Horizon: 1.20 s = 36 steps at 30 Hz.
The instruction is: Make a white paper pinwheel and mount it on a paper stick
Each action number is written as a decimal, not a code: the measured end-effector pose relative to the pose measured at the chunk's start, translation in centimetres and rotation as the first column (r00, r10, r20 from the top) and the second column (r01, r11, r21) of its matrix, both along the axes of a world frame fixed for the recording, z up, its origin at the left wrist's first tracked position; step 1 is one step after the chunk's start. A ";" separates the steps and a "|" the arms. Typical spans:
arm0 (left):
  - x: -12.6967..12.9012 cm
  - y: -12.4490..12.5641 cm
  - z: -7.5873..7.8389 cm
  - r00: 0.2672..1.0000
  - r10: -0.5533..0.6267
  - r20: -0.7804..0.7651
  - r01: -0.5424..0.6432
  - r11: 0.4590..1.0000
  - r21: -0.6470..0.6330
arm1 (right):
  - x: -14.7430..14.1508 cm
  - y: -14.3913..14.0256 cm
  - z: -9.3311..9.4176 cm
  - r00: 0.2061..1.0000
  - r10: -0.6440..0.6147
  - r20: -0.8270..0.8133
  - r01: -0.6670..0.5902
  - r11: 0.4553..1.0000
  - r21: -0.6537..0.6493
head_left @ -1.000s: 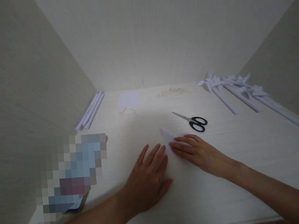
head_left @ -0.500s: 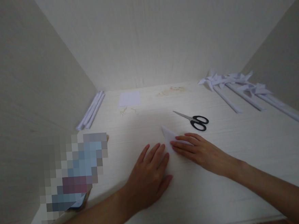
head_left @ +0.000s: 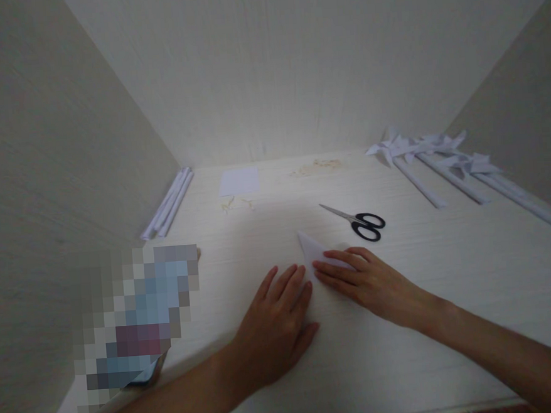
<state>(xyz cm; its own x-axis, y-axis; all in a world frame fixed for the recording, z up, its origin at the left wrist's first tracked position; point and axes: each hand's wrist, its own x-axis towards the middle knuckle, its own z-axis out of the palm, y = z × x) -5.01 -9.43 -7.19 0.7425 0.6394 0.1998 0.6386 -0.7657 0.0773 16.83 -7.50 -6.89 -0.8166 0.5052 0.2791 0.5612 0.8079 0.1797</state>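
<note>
A white sheet of paper folded to a triangle [head_left: 311,247] lies on the table, partly covered by my right hand [head_left: 363,276]. The fingers of that hand are stretched out flat and press on the paper. Just left of the paper, my left hand [head_left: 279,326] rests palm down with its fingers spread, the fingertips close to the paper's left edge; whether they touch it I cannot tell. Beyond my right hand lies a pair of scissors [head_left: 354,218] with black handles, its blades closed and pointing away to the left.
Rolled paper sticks [head_left: 169,204] lie at the left wall. Near the back is a square paper sheet [head_left: 239,181], with pale thin scraps [head_left: 236,204] before it. Paper pinwheels [head_left: 435,157] on sticks lie at right. A blurred-out phone-like device [head_left: 153,303] stands at left.
Almost nothing differs. My right hand's fingertips have slid very slightly left along the folded paper; my left hand stays in place.
</note>
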 end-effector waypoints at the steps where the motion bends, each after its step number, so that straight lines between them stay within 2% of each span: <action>1: 0.0 0.0 0.0 1.000 0.003 0.005 -0.003 1.000 0.003 | 0.0 0.0 0.0 1.000 -0.002 0.002 0.002 1.000 0.014; 12: -0.2 0.0 -0.2 1.000 -0.013 0.012 0.013 0.999 0.038 | -0.3 0.1 -0.2 1.000 0.002 0.027 -0.003 0.998 0.062; 22: -0.3 0.1 -0.2 0.999 -0.031 -0.012 0.032 0.998 0.062 | 0.2 0.5 -0.2 0.998 0.051 0.019 -0.052 0.998 0.033; 30: -0.3 0.0 -0.4 0.999 -0.033 0.009 0.032 0.995 0.099 | 0.3 0.6 -0.6 0.999 0.046 0.012 -0.047 0.999 0.019; 36: -0.3 0.0 -0.1 0.999 -0.037 0.018 0.035 0.996 0.079 | 0.3 0.6 -0.5 0.999 0.049 0.000 -0.049 0.999 0.022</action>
